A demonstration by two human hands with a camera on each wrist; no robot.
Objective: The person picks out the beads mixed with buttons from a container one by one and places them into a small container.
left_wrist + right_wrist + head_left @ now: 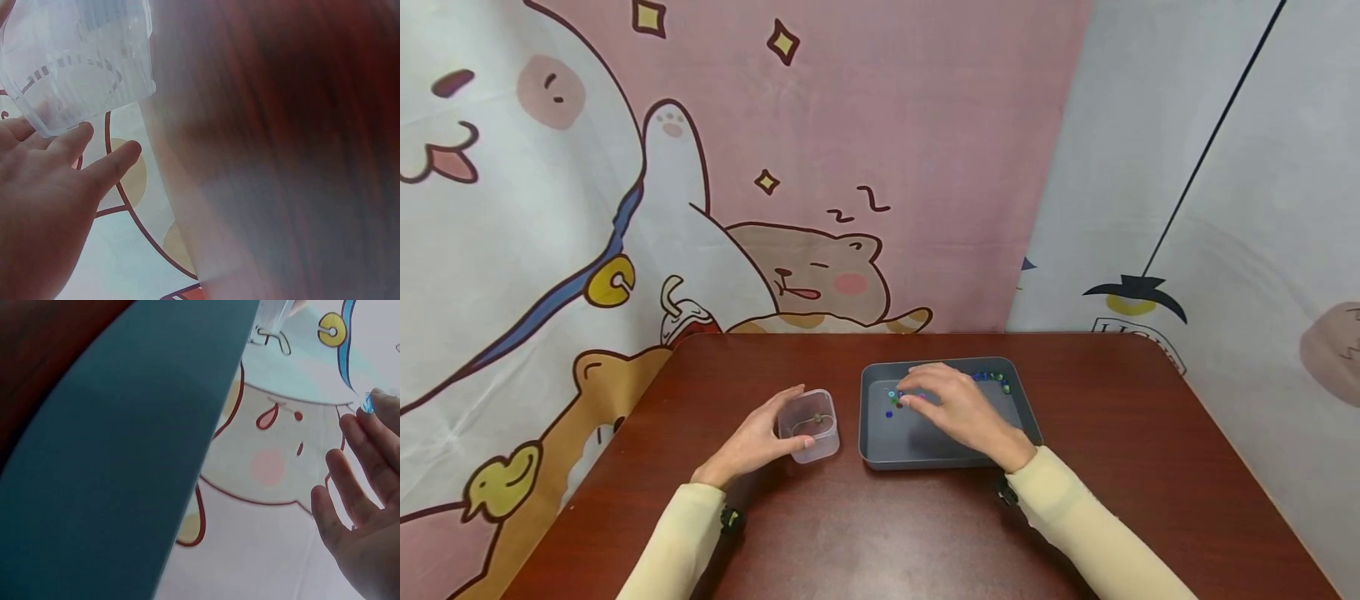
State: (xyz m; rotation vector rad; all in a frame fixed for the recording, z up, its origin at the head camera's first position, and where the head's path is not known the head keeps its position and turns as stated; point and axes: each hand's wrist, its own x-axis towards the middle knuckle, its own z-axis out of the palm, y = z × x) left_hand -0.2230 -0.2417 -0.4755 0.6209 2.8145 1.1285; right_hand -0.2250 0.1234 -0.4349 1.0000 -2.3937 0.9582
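My left hand [756, 442] holds a small clear plastic container [826, 446] on the table, thumb on the near side and fingers at the far side. A thin loop [797, 423] shows through its walls. Above the grey tray [895, 454], my right hand [951, 404] pinches a light blue bead [367, 403] between thumb and index finger, other fingers spread in the right wrist view. Several small coloured beads [889, 414] lie in the tray left of that hand. More blue and green beads [1004, 385] line its far right corner.
The tray and container stand side by side on a dark red-brown wooden table [880, 533]. Behind the table hangs a cloth with cartoon animals [827, 275]. A band with a small device [731, 521] sits at the left wrist.
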